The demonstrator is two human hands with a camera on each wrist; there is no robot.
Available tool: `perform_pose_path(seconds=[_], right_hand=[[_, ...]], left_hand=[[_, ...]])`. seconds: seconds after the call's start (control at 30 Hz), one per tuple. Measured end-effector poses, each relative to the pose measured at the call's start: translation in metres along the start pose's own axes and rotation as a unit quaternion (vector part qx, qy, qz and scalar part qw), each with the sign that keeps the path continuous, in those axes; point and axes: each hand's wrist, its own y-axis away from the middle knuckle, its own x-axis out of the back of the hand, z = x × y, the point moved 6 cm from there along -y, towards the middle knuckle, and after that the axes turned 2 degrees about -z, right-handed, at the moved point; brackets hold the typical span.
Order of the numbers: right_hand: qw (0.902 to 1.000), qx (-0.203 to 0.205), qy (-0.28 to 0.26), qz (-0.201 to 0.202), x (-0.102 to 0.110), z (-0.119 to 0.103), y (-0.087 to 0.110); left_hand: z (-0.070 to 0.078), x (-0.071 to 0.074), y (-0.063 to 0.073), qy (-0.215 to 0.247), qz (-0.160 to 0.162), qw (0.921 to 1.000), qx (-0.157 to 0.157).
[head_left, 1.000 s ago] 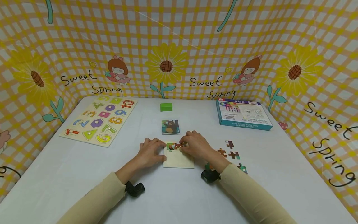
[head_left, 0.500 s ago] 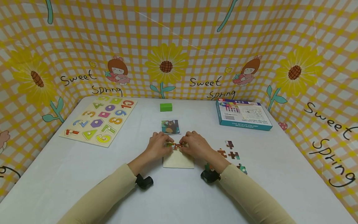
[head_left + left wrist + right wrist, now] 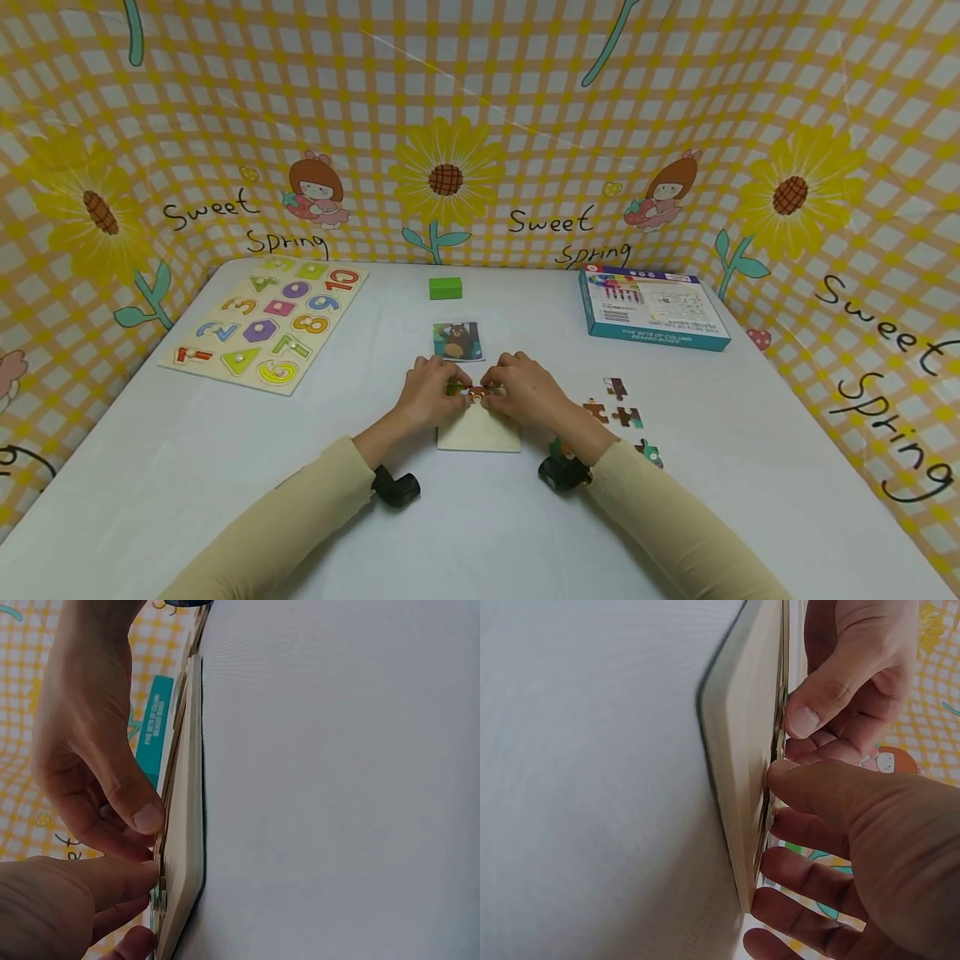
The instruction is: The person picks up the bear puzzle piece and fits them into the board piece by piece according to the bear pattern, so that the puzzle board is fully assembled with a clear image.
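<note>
A pale square puzzle board (image 3: pixel 478 431) lies in front of me, with jigsaw pieces along its far edge. My left hand (image 3: pixel 426 397) pinches a green-patterned puzzle piece (image 3: pixel 455 389) at the far left of the board, mostly covered by the fingers. From the other side my right hand (image 3: pixel 527 389) pinches a brown puzzle piece (image 3: pixel 477 396) showing a bear's face. The fingertips of both hands nearly meet there. The right wrist view shows my right thumb (image 3: pixel 787 771) low against the piece's edge on the board (image 3: pixel 739 742).
Loose puzzle pieces (image 3: pixel 627 416) lie to the right, some beside my right wrist. A bear picture card (image 3: pixel 457 342) sits just beyond the board, with a green block (image 3: pixel 446 288) behind. A number board (image 3: pixel 262 325) is at far left, a flat box (image 3: pixel 655 308) at far right.
My left hand has moved from the board's left edge up and right to the pieces at the far edge. My right hand has stayed nearly in place on the bear-face piece.
</note>
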Motion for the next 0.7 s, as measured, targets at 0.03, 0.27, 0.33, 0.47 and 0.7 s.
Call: perform_pose_path(seconds=[0.03,0.27,0.33,0.47,0.7], right_hand=[[1.0000,0.000,0.000,0.000,0.0000,0.0000,0.0000],[1.0000,-0.005,-0.002,-0.003,-0.0001,-0.0009,0.0008],[1.0000,-0.006,-0.004,-0.004,0.0000,-0.0008,0.0010],[0.9999,-0.007,-0.006,-0.006,0.0002,-0.0007,0.0011],[1.0000,-0.004,-0.002,-0.005,0.0004,-0.0010,0.0007]], left_hand=[[-0.0003,-0.0005,0.0001,-0.002,0.001,1.0000,0.001],[0.0004,-0.0010,0.0010,-0.016,0.005,0.9999,-0.001],[0.0012,-0.0006,0.0012,-0.020,0.006,0.9998,-0.002],[0.0023,-0.0001,0.0024,-0.031,0.009,0.9994,-0.007],[0.0013,-0.0007,0.0024,-0.031,0.006,0.9995,-0.001]])
